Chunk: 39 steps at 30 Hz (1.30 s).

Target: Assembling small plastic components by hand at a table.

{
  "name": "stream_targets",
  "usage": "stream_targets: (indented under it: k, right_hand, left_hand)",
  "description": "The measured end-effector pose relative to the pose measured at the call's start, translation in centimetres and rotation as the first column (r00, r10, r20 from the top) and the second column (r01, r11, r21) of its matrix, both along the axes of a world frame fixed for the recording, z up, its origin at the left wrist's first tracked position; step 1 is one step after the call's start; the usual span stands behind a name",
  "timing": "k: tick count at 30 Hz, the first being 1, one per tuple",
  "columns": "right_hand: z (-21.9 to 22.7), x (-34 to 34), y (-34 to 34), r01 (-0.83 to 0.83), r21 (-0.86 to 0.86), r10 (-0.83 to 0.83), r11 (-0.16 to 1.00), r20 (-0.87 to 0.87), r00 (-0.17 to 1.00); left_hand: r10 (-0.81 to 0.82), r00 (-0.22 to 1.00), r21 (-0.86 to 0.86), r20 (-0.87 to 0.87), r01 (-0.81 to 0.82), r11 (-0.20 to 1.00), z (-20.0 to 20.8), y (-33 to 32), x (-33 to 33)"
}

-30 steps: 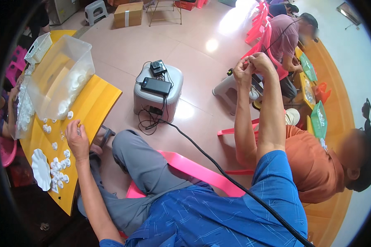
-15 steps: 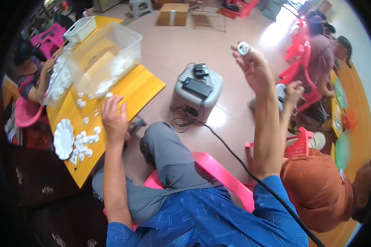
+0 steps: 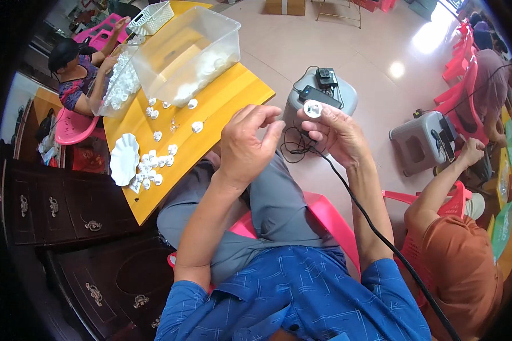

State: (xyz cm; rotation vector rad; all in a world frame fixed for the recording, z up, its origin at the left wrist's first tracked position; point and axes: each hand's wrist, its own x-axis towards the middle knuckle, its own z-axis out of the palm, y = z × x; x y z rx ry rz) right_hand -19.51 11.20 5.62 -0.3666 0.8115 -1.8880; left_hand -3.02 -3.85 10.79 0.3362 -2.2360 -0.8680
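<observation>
My right hand (image 3: 341, 133) pinches a small round white plastic part (image 3: 312, 109) between thumb and fingers; its face shows a dark metallic centre. Just left of it is my left hand (image 3: 247, 142), thumb and fingertips drawn together toward the part without touching it. Whatever those fingertips hold, if anything, is too small to make out. Similar small white parts (image 3: 153, 165) lie clustered on the yellow table (image 3: 233, 88) to my left, beside a white scalloped dish (image 3: 124, 159).
A clear plastic bin (image 3: 182, 54) holding white pieces stands on the table, near a white basket (image 3: 151, 18). Ahead, a grey stool (image 3: 347, 96) carries black devices and cables. A black cable (image 3: 375, 227) runs past my right arm. People sit at both sides.
My left hand has left the table and come right, close to my right hand. The right hand has lowered and moved inward with the white part. The view has shifted left.
</observation>
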Motion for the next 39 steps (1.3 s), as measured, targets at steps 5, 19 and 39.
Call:
stream_targets:
  k: [5,19,39]
  right_hand:
    - [0.0,0.3,0.0,-0.020,0.048,0.019,0.999,0.012,1.000]
    - [-1.0,0.5,-0.2,-0.031,0.048,0.032,0.998,-0.023,0.999]
    - [-2.1,1.5,-1.0,-0.004,0.013,0.004,1.000,0.017,1.000]
  left_hand:
    - [-0.039,0.999,0.011,0.006,0.039,0.999,0.2,1.0,-1.3]
    - [-0.066,0.994,-0.013,0.090,0.068,0.998,0.3,1.5,-3.3]
    - [0.025,0.981,-0.047,0.190,-0.017,0.999,-0.3,2.6,-3.9]
